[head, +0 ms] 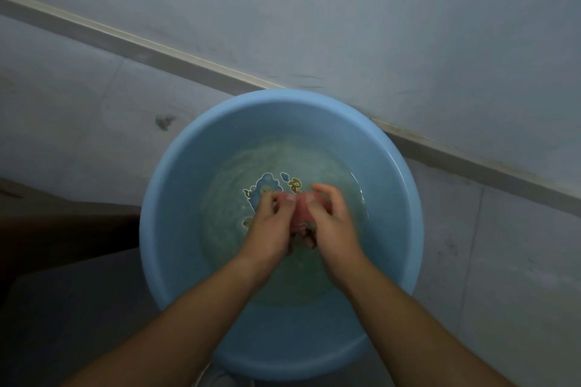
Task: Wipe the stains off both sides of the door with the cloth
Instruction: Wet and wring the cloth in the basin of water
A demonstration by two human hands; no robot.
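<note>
Left hand (269, 225) and right hand (334, 223) clench a pink cloth (298, 209), mostly hidden between them, inside the blue basin (176, 192); wall (408, 25) crowds twelve o'clock.

Three kinds, four things
One basin (169, 198); one cloth (298, 214); two hands: left hand (270, 225), right hand (334, 225)

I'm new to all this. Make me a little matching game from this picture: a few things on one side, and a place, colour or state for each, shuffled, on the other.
Things
1. basin
2. cloth
3. cartoon print
4. water

Descriptions
a. gripped by the left hand and the right hand
b. light blue
c. on the basin's bottom, partly hidden by the hands
d. shallow, pooled in the basin

Pairs: 1-b, 2-a, 3-c, 4-d
</note>
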